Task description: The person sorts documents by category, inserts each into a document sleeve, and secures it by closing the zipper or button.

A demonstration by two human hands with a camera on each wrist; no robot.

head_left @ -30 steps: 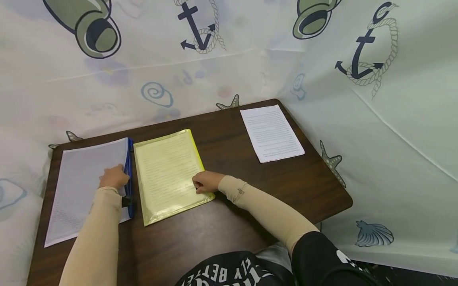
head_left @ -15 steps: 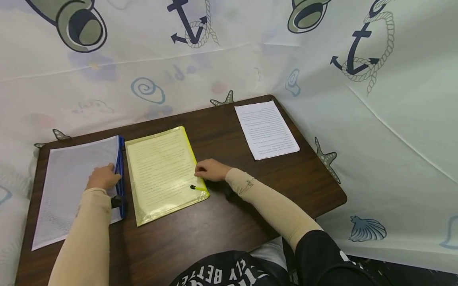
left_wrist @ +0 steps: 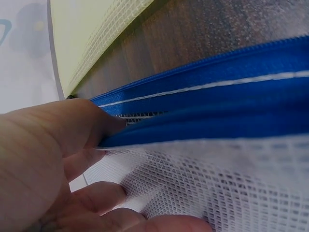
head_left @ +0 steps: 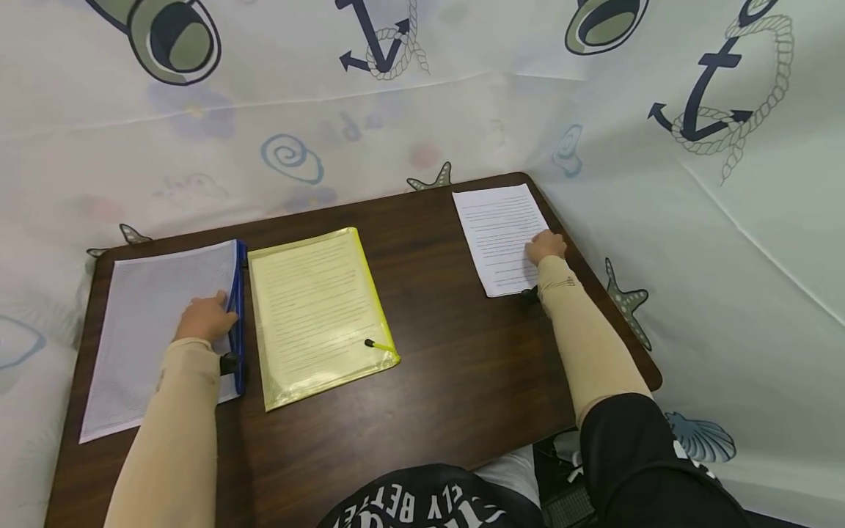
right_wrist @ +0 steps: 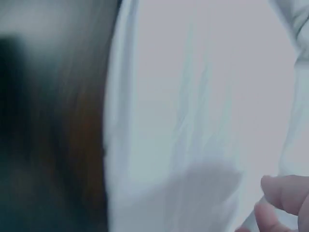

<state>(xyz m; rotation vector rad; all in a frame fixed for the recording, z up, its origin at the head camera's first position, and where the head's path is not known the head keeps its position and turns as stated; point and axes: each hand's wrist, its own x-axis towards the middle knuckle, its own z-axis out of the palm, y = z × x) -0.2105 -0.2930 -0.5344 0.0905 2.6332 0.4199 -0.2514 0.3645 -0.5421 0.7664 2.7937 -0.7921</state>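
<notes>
My left hand (head_left: pixel 205 317) pinches the open blue zipper edge (left_wrist: pixel 207 118) of a white mesh zipper pouch (head_left: pixel 145 323) lying at the table's left. In the left wrist view the thumb is in the opening, with the other fingers outside against the mesh. My right hand (head_left: pixel 546 246) is at the right edge of a stack of lined, printed paper sheets (head_left: pixel 491 235) at the far right. Blurred in the right wrist view, the thumb and finger (right_wrist: pixel 287 193) are slightly apart, right by the paper's edge.
A yellow zipper pouch (head_left: pixel 317 315) with lined paper inside lies just right of the white one, its yellow pull tab (head_left: pixel 381 345) on top. The brown table (head_left: pixel 449 367) ends at a printed curtain (head_left: pixel 370 139) behind and to the right.
My right hand has left the yellow pouch's zipper edge, uncovering the pull tab, and moved right to the paper stack. The left hand stays on the white pouch's blue edge.
</notes>
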